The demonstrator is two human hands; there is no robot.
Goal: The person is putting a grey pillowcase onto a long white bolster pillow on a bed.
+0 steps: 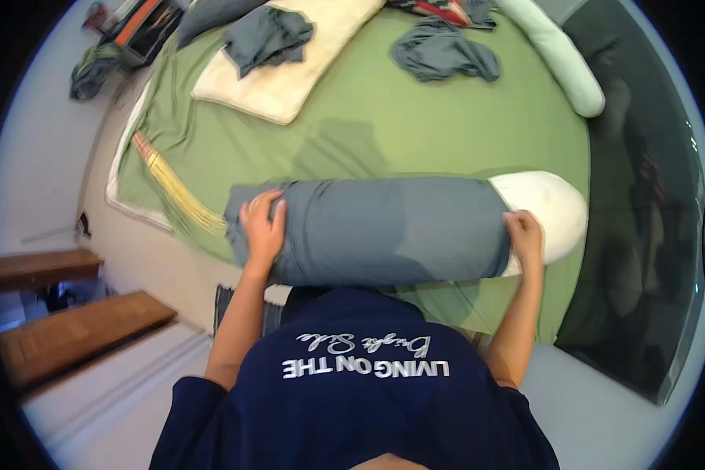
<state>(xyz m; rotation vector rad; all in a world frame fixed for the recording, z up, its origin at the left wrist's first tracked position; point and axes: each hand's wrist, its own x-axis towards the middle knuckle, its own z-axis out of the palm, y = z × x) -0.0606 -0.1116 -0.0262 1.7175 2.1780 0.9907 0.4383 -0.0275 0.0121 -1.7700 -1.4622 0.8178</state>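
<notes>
A long white bolster pillow (555, 214) lies across the near part of the bed, most of it inside a grey fabric cover (399, 226). Its rounded white end sticks out on the right. My left hand (262, 226) rests on the bunched left end of the cover, thumb and fingers apart. At the cover's right edge, my right hand (524, 235) pinches the hem against the white end. Whether the cover's left end is closed cannot be seen.
The green bed sheet (341, 150) bears a straw hand broom (179, 191) at left, a cream pillow (294, 88), crumpled grey cloths (443, 53) and a pale green bolster (558, 59). A dark glossy panel (628, 205) borders the bed at right.
</notes>
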